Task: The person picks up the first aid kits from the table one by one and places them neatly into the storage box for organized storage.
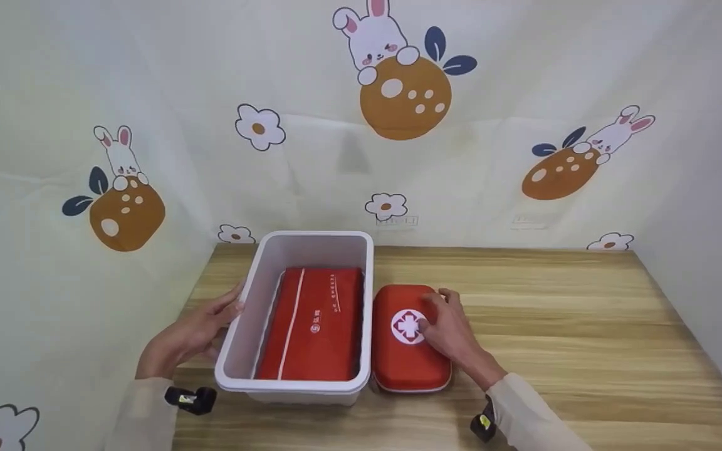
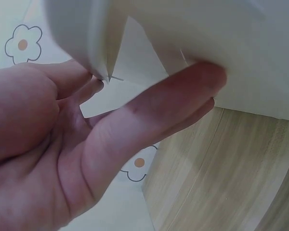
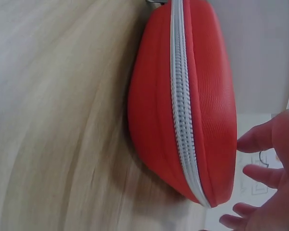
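A white plastic bin (image 1: 231, 351) stands in front of me, with a large red case (image 1: 329, 338) lying inside. My left hand (image 1: 201, 326) is at the bin's left side. The left wrist view shows the fingers of that hand (image 2: 115, 139) stretched out under the rim, a fingertip against the bin's wall (image 2: 260, 62). Right beside the bin lies a red first-aid case (image 1: 398, 369) with a white cross emblem. My right hand (image 1: 452, 329) is over its right part, thumb by the emblem. Its zipped side (image 3: 154, 106) faces the right wrist camera; the fingers (image 3: 262, 175) hang relaxed near one end.
Both containers stand on a wood-grain table (image 1: 574, 338). A pale cloth (image 1: 492, 75) printed with rabbits, oranges and flowers hangs behind it and on the left. Outlets show faintly through the cloth near the table's back edge.
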Motion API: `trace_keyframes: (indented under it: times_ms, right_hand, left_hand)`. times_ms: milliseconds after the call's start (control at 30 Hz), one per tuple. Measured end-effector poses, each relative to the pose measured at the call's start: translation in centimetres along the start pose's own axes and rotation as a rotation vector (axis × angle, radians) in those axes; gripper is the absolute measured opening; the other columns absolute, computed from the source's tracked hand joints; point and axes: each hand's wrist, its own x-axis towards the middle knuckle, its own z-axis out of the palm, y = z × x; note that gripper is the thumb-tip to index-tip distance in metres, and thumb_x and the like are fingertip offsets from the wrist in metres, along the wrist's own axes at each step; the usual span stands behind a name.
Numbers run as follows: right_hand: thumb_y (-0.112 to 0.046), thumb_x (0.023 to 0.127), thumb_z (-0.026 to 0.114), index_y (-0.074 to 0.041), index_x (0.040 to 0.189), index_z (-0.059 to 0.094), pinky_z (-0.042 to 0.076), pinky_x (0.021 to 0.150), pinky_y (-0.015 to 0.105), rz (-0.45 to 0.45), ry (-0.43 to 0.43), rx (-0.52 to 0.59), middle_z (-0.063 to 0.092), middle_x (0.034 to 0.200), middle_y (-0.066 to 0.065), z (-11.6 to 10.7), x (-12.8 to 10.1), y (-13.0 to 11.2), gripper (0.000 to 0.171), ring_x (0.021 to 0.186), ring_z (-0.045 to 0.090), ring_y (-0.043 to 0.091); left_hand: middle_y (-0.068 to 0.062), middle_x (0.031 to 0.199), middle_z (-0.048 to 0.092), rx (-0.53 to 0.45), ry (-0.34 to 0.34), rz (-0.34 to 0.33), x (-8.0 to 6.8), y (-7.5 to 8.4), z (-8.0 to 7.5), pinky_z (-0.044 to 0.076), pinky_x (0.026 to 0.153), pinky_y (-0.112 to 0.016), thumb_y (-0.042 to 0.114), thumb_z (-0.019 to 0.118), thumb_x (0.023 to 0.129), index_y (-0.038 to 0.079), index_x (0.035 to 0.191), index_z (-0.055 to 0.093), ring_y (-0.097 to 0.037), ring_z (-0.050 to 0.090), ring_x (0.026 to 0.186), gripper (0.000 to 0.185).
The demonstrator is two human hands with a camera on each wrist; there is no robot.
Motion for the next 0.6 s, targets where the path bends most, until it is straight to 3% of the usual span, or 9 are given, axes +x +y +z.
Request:
trace_keyframes:
  times_ms: [300, 600]
  right_hand:
    - [-0.003, 0.084, 0.069, -0.002, 0.124, 0.066, 0.045, 0.105, 0.057, 0.047, -0.027, 0.103, 0.05, 0.131, 0.031, -0.32, -0.05, 0.65, 0.04, 0.121, 0.053, 0.044]
    - [-0.01, 0.089, 0.073, -0.009, 0.134, 0.06, 0.05, 0.099, 0.054, 0.115, -0.143, 0.106, 0.051, 0.128, 0.03, -1.02, -0.24, 0.41, 0.047, 0.113, 0.056, 0.039]
  left_hand:
    - [-0.022, 0.145, 0.044, 0.013, 0.018, -0.012, 0.15, 0.15, 0.38, 0.062, 0.08, -0.05, 0.044, 0.055, 0.101, 0.045, 0.159, 0.014, -0.033, 0.062, 0.113, 0.071]
    - [-0.023, 0.144, 0.045, 0.011, 0.007, -0.003, 0.19, 0.01, 0.23, 0.063, 0.078, -0.05, 0.043, 0.054, 0.101, 0.044, 0.159, 0.013, -0.032, 0.063, 0.11, 0.071]
